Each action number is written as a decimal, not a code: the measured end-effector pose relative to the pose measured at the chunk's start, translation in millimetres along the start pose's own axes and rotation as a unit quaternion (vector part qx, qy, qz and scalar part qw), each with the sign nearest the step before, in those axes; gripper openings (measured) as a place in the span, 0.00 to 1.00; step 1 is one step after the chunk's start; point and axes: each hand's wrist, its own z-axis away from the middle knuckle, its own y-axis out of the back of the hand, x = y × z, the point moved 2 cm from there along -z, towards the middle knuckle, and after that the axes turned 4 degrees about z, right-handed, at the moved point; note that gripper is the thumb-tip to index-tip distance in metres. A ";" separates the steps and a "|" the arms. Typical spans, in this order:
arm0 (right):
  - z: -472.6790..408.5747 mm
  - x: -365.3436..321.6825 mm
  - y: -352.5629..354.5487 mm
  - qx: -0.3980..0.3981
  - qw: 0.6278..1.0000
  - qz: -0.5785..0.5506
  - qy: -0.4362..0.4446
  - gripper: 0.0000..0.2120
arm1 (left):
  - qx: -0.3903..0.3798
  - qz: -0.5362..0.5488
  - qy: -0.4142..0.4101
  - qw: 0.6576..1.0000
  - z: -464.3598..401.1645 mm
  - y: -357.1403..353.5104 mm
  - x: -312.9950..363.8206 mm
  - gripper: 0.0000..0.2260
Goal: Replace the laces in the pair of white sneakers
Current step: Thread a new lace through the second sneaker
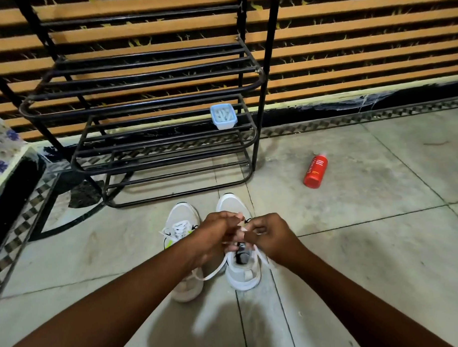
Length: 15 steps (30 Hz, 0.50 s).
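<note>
left hand (216, 234), right hand (270, 236) hiding right sneaker's (243, 274) lace (213, 273) grip

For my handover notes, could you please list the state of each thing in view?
Left sneaker: laced, on floor.
Right sneaker: lace loose.
White lace: pinched by both hands.
Left hand: gripping lace.
Right hand: gripping lace.
Red bottle: lying down.
Blue container: lidded, on rack.

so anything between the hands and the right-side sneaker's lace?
Nothing visible. Both the left hand and right hand are already on the white lace, directly over the right-side sneaker. The other sneaker sits beside it, not between.
</note>
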 end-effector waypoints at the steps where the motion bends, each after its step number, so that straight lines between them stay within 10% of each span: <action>1: 6.3 -3.8 -3.8 -0.012 1.000 -0.015 0.007 0.05 | -0.007 0.009 0.009 1.000 -0.5 -0.6 0.8 0.15; 7: 26.4 -3.1 -16.1 -0.060 0.995 0.049 0.067 0.10 | 0.062 0.090 -0.061 0.992 5.2 15.5 19.4 0.07; 15: -2.6 -3.1 -31.1 -0.059 0.950 0.301 0.055 0.19 | 0.168 -0.233 -0.233 0.929 16.2 69.0 36.0 0.11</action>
